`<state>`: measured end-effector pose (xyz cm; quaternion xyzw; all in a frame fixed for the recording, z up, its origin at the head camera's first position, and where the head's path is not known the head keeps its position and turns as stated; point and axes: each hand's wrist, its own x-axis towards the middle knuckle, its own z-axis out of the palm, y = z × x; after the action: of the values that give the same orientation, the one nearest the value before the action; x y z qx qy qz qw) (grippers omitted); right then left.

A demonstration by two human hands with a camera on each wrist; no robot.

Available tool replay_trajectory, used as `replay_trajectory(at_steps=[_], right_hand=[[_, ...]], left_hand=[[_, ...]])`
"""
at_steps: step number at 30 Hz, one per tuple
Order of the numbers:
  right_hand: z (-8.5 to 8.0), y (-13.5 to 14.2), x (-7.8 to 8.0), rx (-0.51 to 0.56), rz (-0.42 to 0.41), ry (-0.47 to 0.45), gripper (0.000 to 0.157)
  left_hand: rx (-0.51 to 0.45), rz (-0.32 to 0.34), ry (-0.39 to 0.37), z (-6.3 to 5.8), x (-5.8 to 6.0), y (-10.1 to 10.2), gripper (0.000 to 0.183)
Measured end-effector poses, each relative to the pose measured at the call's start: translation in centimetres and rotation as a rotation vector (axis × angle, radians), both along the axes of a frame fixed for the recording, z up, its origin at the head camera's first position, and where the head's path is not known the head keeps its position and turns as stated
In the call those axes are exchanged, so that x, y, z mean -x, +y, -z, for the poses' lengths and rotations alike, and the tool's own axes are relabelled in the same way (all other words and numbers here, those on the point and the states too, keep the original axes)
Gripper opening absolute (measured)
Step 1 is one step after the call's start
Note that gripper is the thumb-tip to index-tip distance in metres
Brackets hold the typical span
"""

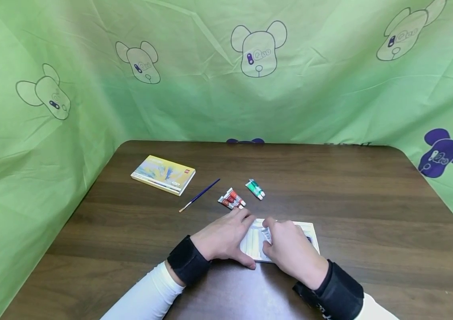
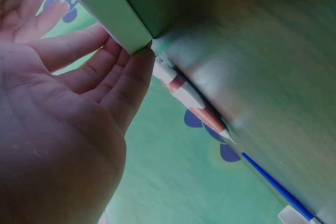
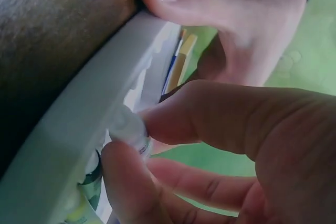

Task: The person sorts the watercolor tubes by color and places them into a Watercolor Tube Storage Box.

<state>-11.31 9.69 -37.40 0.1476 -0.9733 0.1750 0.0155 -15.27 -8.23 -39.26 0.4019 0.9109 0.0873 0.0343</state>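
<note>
In the head view a shallow white tray [image 1: 309, 229] with paint tubes in it lies in front of me. My left hand [image 1: 224, 236] grips its left end, thumb along the near side and fingers at the far side. The left wrist view shows those fingertips against the tray's side wall [image 2: 107, 11]. Over the middle of the tray, my right hand [image 1: 292, 249] pinches a paint tube [image 3: 127, 125] by its white cap between thumb and index finger. Most of that tube is hidden. A dark green tube [image 3: 92, 184] lies beside it in the tray.
Past the tray, reddish paint tubes [image 1: 232, 198] and green tubes [image 1: 255, 189] lie on the brown table [image 1: 354, 191]. A blue paintbrush [image 1: 200, 195] lies left of them, and a yellow box [image 1: 163, 174] is farther left. A green cloth hangs behind the table.
</note>
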Motion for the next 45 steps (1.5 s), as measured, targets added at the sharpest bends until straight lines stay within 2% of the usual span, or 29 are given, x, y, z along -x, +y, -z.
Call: replay_trajectory(at_steps=[3, 7, 11, 20, 23, 28, 34, 45], right_hand=[[0.4, -0.2, -0.1, -0.054, -0.008, 0.057, 0.029], [0.7, -0.2, -0.3, -0.087, -0.016, 0.098, 0.020], [0.9, -0.2, -0.4, -0.094, -0.017, 0.105, 0.014], [0.4, 0.0, -0.3, -0.119, -0.035, 0.084, 0.007], [0.1, 0.4, -0.3, -0.101, -0.075, 0.047, 0.007], [-0.6, 1.5, 0.0, -0.048, -0.185, -0.013, 0.024], [-0.7, 2.7, 0.7, -0.029, -0.328, -0.007, 0.030], [-0.7, 3.0, 1.5, -0.046, -0.377, -0.024, 0.020]], left_hand=[[-0.004, 0.001, 0.002, 0.1, 0.0, 0.0, 0.100], [-0.014, 0.020, 0.041, 0.2, 0.0, 0.0, 0.100], [-0.023, 0.033, 0.076, 0.4, 0.0, -0.1, 0.100], [-0.026, 0.027, 0.076, 0.4, 0.0, -0.2, 0.101], [-0.024, 0.026, 0.072, 0.4, 0.0, -0.2, 0.101], [-0.008, 0.015, 0.042, 0.3, 0.0, -0.2, 0.103], [0.014, 0.007, 0.015, 0.1, 0.1, -0.1, 0.103], [0.016, 0.003, 0.001, 0.2, 0.1, -0.1, 0.105]])
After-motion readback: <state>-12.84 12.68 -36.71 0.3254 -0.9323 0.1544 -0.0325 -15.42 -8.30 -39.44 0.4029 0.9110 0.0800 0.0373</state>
